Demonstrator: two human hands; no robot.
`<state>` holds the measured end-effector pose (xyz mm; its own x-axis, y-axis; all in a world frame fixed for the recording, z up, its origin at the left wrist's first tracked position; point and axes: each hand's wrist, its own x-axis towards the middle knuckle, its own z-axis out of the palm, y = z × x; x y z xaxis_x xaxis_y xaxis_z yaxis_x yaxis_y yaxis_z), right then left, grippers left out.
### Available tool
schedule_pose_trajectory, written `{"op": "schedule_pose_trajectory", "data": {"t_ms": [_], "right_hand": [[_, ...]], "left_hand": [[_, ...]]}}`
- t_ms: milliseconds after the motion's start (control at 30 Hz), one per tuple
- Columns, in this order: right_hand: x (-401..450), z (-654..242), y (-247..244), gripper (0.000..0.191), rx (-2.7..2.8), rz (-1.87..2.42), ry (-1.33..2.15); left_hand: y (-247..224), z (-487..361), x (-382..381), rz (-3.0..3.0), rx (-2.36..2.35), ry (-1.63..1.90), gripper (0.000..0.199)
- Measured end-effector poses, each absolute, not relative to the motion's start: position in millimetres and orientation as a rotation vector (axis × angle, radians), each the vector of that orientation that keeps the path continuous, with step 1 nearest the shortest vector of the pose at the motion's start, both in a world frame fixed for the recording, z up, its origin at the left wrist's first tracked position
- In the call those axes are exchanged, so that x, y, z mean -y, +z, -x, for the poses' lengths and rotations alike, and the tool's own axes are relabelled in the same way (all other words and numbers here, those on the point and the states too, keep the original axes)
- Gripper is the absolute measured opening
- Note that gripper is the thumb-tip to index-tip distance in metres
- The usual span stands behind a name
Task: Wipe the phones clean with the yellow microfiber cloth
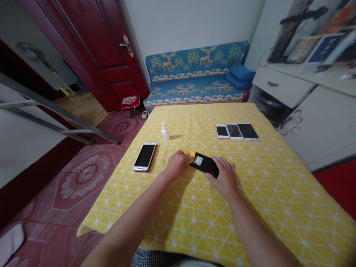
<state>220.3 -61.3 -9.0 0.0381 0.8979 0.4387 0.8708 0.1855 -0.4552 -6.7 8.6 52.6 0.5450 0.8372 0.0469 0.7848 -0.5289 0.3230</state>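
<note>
A black phone-like object (206,165) with a small pale label lies at a slant low over the table's middle. My right hand (224,174) grips its right end, thumb below and fingers above. At the other end, my left hand (178,163) is closed on a yellow cloth (191,155), which touches the black object's left end. A white phone with a dark screen (145,157) lies to the left of my hands. Behind them stands a small white spray bottle (165,132).
Three white phones (235,131) lie side by side at the back right of the table with its yellow patterned cloth (183,222). Beyond it is a blue sofa (194,79). A white cabinet (319,118) stands at right, a metal ladder-like frame (50,111) at left.
</note>
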Motion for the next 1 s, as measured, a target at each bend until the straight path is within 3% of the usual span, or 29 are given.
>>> {"op": "schedule_pose_trajectory", "data": {"t_ms": [200, 833, 900, 1000], "right_hand": [[60.5, -219.6, -11.9, 0.063, 1.777, 1.601, 0.105], [61.8, -215.3, -10.8, 0.06, 1.769, 1.617, 0.066], [63.0, -214.7, -8.6, 0.06, 1.771, 1.628, 0.065], [66.1, -214.3, -3.3, 0.06, 1.785, 1.647, 0.07]], "left_hand": [[33.9, 0.6, 10.5, -2.428, -1.514, 0.5, 0.035], [52.6, -49.2, 56.4, -2.373, -1.958, 0.088, 0.031], [54.1, -54.8, 59.1, -2.341, -1.949, 0.122, 0.035], [52.9, -59.6, 60.2, -2.306, -1.921, 0.212, 0.061]]}}
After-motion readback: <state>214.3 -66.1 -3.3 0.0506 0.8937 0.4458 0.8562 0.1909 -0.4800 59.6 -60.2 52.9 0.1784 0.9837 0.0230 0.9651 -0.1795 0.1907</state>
